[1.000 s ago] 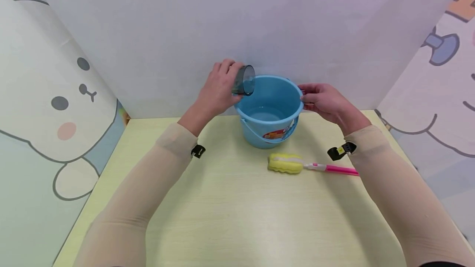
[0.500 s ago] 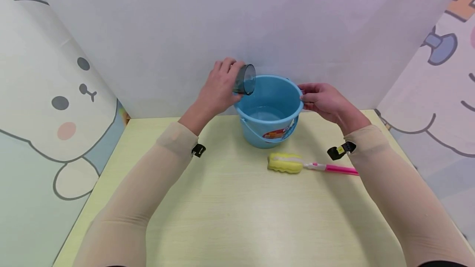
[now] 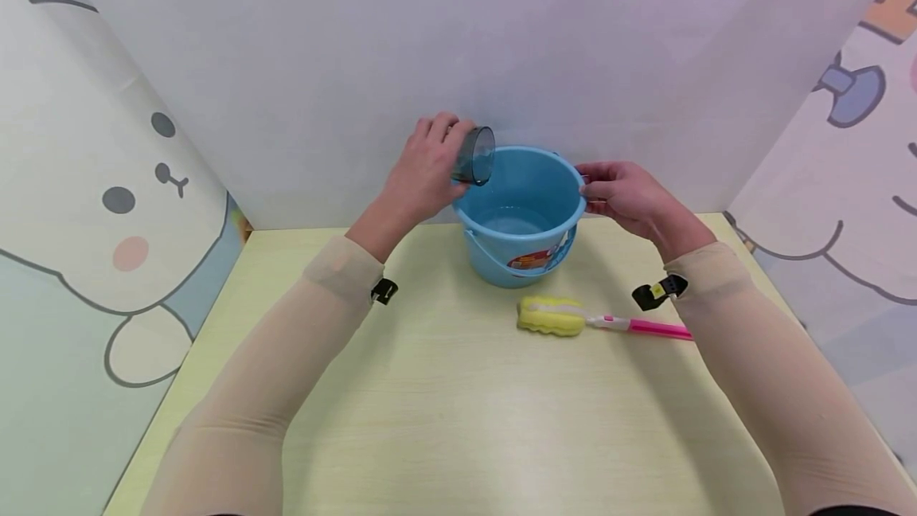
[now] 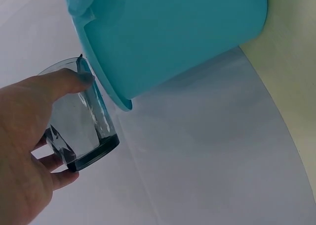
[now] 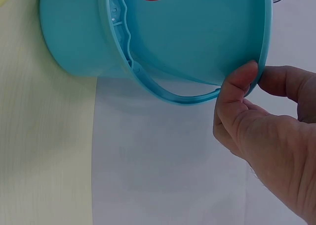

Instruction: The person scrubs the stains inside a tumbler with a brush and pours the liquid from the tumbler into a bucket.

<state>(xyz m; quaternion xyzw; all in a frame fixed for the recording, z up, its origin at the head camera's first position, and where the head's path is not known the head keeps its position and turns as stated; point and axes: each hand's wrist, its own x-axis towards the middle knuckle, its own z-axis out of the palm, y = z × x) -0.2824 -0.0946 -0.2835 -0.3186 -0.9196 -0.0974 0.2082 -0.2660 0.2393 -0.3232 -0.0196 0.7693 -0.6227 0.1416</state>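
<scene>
My left hand [image 3: 424, 170] grips a dark tinted glass [image 3: 476, 156] by its side, tipped over the left rim of a blue bucket [image 3: 494, 257]. In the left wrist view the thumb and fingers wrap the glass [image 4: 79, 116], which lies close beside the bucket's rim. My right hand [image 3: 626, 196] pinches the bucket's right rim. The right wrist view shows the thumb and fingers on either side of the rim, near the end of the bucket's handle [image 5: 182, 100]. Some clear liquid [image 3: 510, 220] lies in the bottom of the upright bucket.
A sponge brush [image 3: 552, 315] with a yellow head and pink handle lies on the pale wooden table [image 3: 430, 388] in front of the bucket. Its handle end passes under the right forearm. A white wall [image 3: 344, 62] rises close behind the bucket, with printed panels at both sides.
The glass and the left hand have edged very slightly to the right. The right hand, bucket and sponge brush stay in place.
</scene>
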